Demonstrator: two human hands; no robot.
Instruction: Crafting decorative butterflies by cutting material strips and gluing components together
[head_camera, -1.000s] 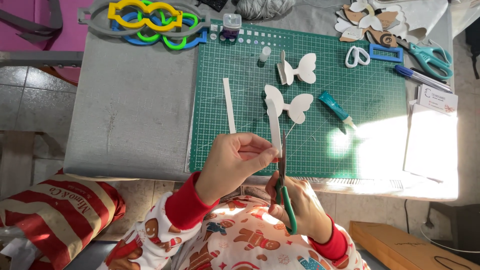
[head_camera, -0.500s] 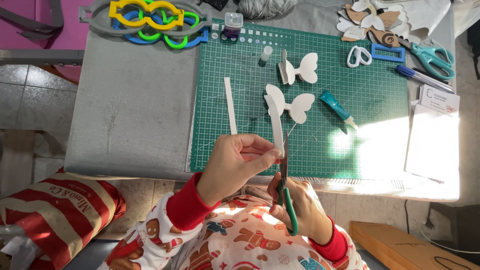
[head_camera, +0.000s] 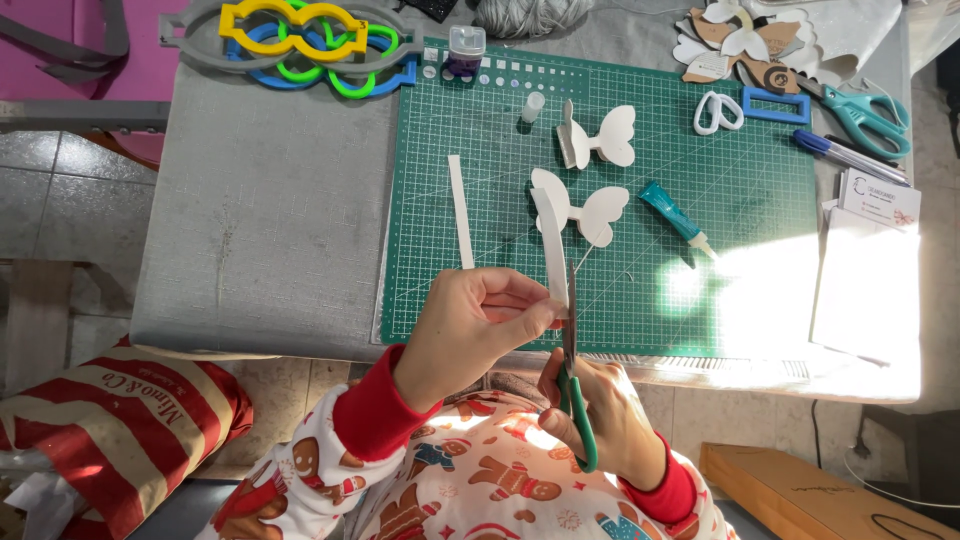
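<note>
Over the near edge of the green cutting mat (head_camera: 640, 180), the left hand (head_camera: 470, 335) pinches a narrow white strip (head_camera: 552, 245) between thumb and closed fingers (head_camera: 525, 318). The strip stands nearly upright, slightly bowed, rounded at its top end, plain white with no markings. The right hand (head_camera: 610, 420) is closed through the green handles of a pair of scissors (head_camera: 572, 385); the blades point up and lie against the strip's right edge, just beside the left thumb. How far the blades are parted cannot be told.

Compared with the earlier frames, hands, strip and scissors hold practically the same position; no object on the surface (head_camera: 270, 220) has shifted.

A second white strip (head_camera: 461, 212) lies flat on the mat left of the held one. Two white butterfly cut-outs (head_camera: 590, 205) and a teal glue tube (head_camera: 675, 215) lie beyond. Open grey surface extends to the left; the mat's near strip is bare.
</note>
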